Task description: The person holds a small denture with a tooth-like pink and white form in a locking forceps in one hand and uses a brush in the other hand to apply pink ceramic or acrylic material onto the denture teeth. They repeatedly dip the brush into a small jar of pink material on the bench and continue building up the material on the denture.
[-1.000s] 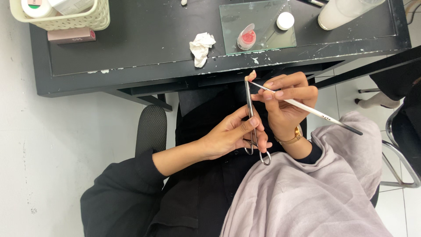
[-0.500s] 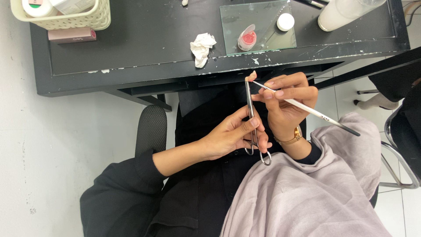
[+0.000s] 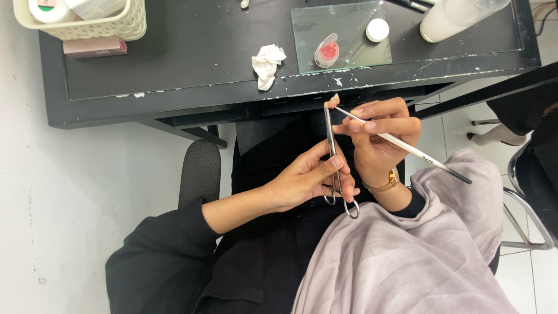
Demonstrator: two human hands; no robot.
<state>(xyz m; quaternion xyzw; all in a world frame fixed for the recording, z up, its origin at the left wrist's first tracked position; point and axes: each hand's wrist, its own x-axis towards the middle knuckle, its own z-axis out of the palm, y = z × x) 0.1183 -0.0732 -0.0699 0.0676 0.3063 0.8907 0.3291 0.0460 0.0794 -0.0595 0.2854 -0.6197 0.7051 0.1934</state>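
Observation:
My left hand [image 3: 305, 180] grips the ring handles of long steel forceps [image 3: 331, 145], held upright over my lap. The forceps tips clamp a small pink tooth-like piece [image 3: 333, 102] just below the desk edge. My right hand [image 3: 381, 142] holds a thin white-handled brush [image 3: 407, 147] like a pen, its tip touching the small piece. A gold watch sits on my right wrist.
On the black desk [image 3: 192, 64] lie a crumpled tissue [image 3: 267, 64], a glass slab [image 3: 343, 32] with a pink-filled dish [image 3: 327, 52] and a white cap, a white bottle [image 3: 459, 17], and a cream basket [image 3: 87, 20]. A black chair [image 3: 199, 168] is at left; another person's dark clothing at right.

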